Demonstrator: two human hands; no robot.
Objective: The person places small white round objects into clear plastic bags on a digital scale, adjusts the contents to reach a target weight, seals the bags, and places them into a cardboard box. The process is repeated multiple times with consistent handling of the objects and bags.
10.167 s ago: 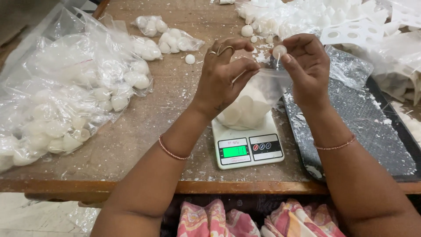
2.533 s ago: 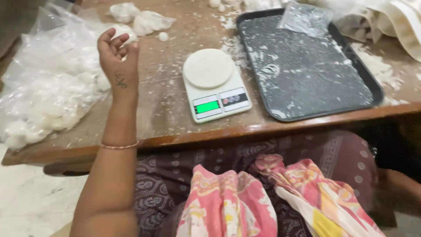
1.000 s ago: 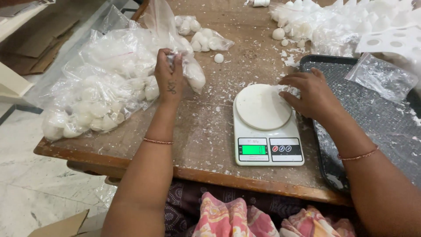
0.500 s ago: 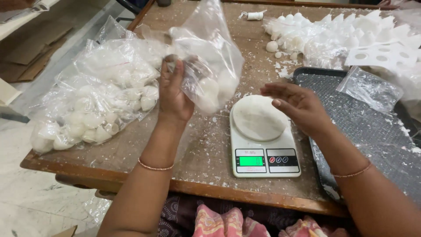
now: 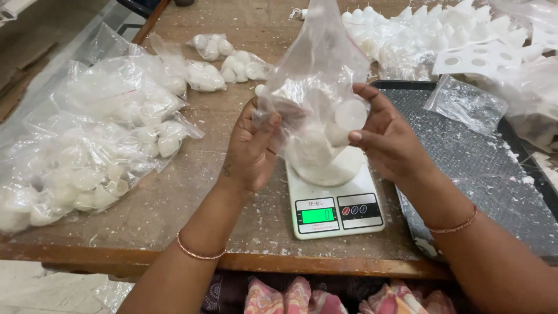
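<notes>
Both of my hands hold a clear plastic bag [image 5: 317, 87] with a few white round pieces in its bottom. The bag hangs just above the round pan of a small white kitchen scale [image 5: 334, 200], whose green display is lit. My left hand [image 5: 250, 145] pinches the bag's left side. On the bag's right side, my right hand [image 5: 386, 136] cups it with the fingers pressed against the white pieces inside.
A heap of clear bags [image 5: 87, 151] filled with white pieces lies at the left of the wooden table [image 5: 174, 197]. Two small filled bags [image 5: 224, 67] lie behind. A black tray [image 5: 482, 174] with white crumbs sits at the right; white moulded pieces [image 5: 453, 40] are piled beyond it.
My left hand has brought the bag from the left heap to above the scale. My right hand rose from the scale pan and took hold of the bag's right side.
</notes>
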